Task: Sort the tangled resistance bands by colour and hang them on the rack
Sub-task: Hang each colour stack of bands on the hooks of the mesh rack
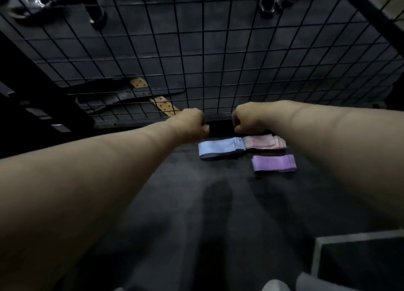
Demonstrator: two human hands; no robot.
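Bare fists (pixel 192 124) closed, contents hidden

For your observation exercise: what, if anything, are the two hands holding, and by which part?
Cannot be told. The left hand and right hand are closed into fists above the folded bands, with something dark between them, too dim to identify.

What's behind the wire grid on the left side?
Behind the wire grid, low on the left, lie dark belts and a tan punched strap. Dim light hides the rest. Blue, pink and purple bands sit in front.
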